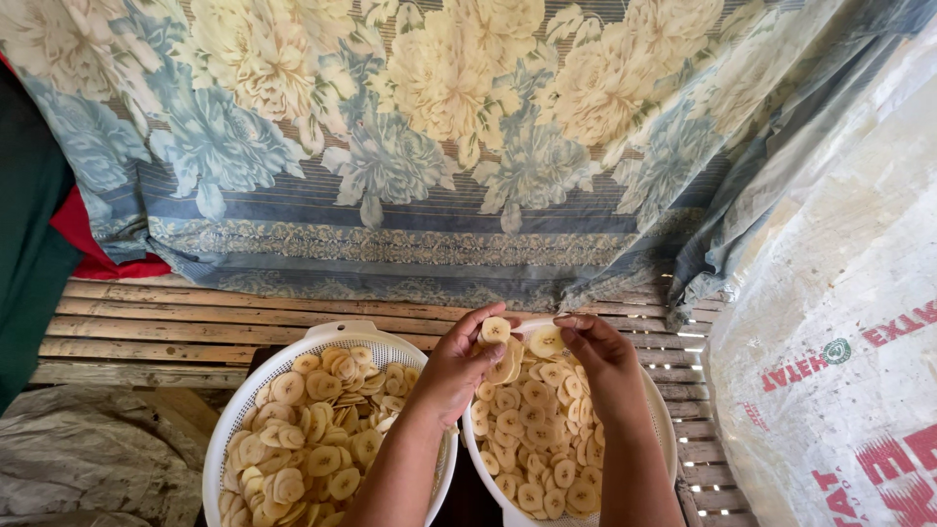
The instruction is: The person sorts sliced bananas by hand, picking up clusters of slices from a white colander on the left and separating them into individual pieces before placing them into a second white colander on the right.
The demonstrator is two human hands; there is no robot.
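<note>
We hold our two hands over the right-hand white bowl (666,429), which sits beside a white colander (234,415) on a slatted bamboo tabletop (176,322). Our left hand (459,366) is closed on a small stack of banana slices (496,330), the top one pinched between thumb and fingers and tilted up so its pale yellow face shows. Our right hand (600,356) has its fingertips curled inward just beside another slice (545,342) that lies on top of the heap; we cannot tell whether it actually grips that piece or only touches it. The slices are thin, round to oval discs, cream to light yellow, with a slightly darker ring and centre (some curl a little at the edges). They fill both vessels, overlapping loosely, the heap in the colander (312,439) looking a shade more golden than the one in the bowl. Behind the tabletop hangs a floral cloth (439,127) in blue and cream, and a white woven sack (839,322) stands at the right, close to the bowl.
</note>
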